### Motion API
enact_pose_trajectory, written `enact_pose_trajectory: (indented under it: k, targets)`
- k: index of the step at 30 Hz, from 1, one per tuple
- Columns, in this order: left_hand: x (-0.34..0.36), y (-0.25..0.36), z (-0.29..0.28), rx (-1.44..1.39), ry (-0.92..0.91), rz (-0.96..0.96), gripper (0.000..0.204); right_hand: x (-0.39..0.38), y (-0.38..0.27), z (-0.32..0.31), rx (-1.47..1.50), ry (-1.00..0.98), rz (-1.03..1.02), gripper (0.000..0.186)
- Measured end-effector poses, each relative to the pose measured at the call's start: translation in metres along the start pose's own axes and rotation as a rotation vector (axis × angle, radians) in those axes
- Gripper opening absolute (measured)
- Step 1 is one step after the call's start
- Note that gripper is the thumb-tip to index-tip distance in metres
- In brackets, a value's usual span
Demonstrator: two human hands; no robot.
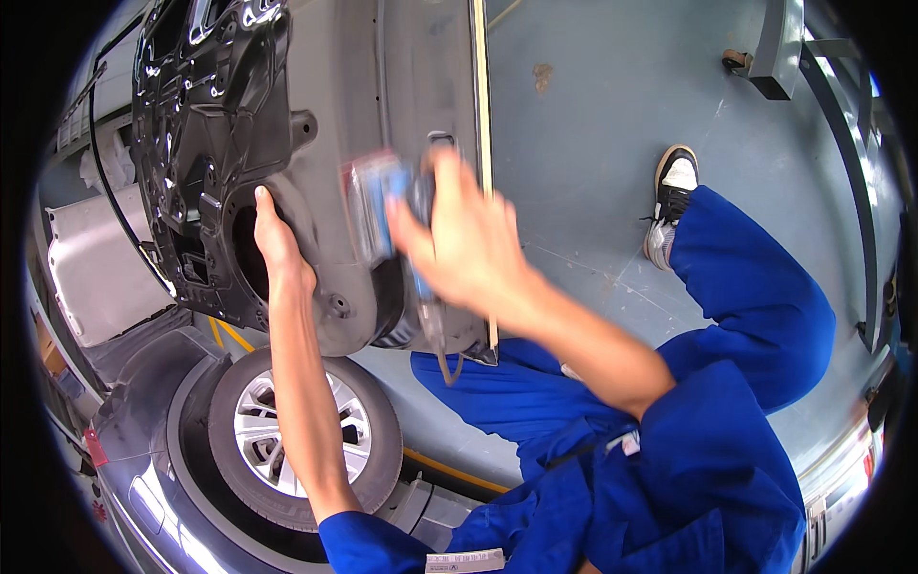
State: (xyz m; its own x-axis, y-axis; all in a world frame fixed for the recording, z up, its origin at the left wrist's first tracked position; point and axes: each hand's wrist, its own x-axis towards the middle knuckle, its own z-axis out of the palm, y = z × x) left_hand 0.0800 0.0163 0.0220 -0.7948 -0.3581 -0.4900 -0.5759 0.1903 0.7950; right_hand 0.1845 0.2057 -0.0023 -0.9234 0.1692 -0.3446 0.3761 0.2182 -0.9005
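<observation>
A grey and black car door panel [335, 86] stands before me, its inner metalwork facing left. My left hand [277, 239] is at the rim of the round opening in the door and holds on there; some of its fingers are hidden. My right hand [469, 230] is wrapped around a power sander [382, 206] with a blue and black body. The sander lies against the grey border of the door, and both it and the hand are smeared by motion. A hose [435, 330] hangs down from the sander beside the door's lower end.
Below left is a dark car body [143, 440] with a silver-spoked wheel [253, 421]. A pale panel [96, 268] stands at the far left. Grey metal stand legs [779, 57] with a caster are on the right. My shoe [674, 191] rests on the grey floor.
</observation>
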Motion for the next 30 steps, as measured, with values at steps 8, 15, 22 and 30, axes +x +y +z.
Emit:
enact_pose_trajectory:
  k: [8, 15, 22, 30]
  targets:
    - [0.009, -0.003, -0.006, -0.058, -0.06, -0.011, 0.055, 0.038, -0.013, -0.018, -0.047, 0.105, -0.041, 0.059]
    - [0.007, -0.004, -0.001, -0.033, -0.049, 0.013, 0.055, 0.194, -0.056, -0.094, -0.105, 0.262, -0.046, 0.073]
    - [0.005, -0.004, -0.006, -0.028, -0.083, -0.031, 0.057, 0.096, -0.026, -0.045, -0.134, 0.164, -0.096, 0.067]
    - [0.016, -0.013, -0.012, -0.069, -0.121, 0.037, 0.052, -0.032, 0.008, 0.011, -0.005, -0.031, -0.011, 0.055]
